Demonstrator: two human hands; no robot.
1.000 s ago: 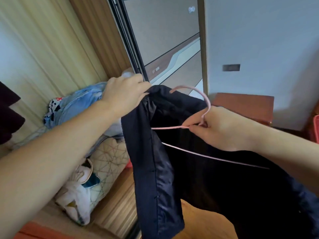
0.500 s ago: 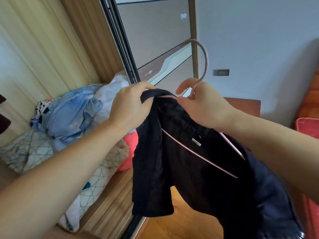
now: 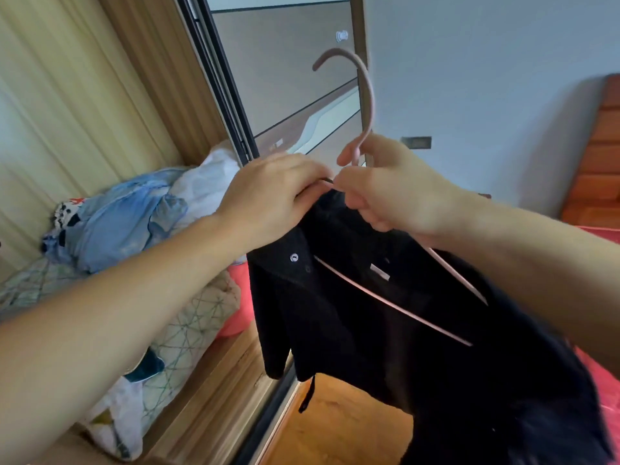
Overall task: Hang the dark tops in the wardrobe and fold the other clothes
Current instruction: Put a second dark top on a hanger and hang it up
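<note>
A dark navy top (image 3: 369,323) hangs in front of me on a pink hanger (image 3: 367,95) whose hook points up. My left hand (image 3: 271,199) grips the top's collar at the left of the hanger's neck. My right hand (image 3: 392,189) holds the hanger just below the hook, fingers curled round its neck and the collar. The hanger's lower bar shows as a pink line across the fabric. To the left, the open wardrobe (image 3: 221,384) holds a pile of light blue and white clothes (image 3: 127,216).
The wardrobe's sliding door frame (image 3: 218,82) runs diagonally behind my hands. A patterned quilt (image 3: 188,330) and a red item lie under the clothes pile. A red bed edge (image 3: 604,391) is at the right, wooden floor (image 3: 335,427) below, grey wall behind.
The hanger's hook has swung from lying sideways to upright and higher. My left hand slid along the collar toward my right hand, and the top now sits further onto the hanger.
</note>
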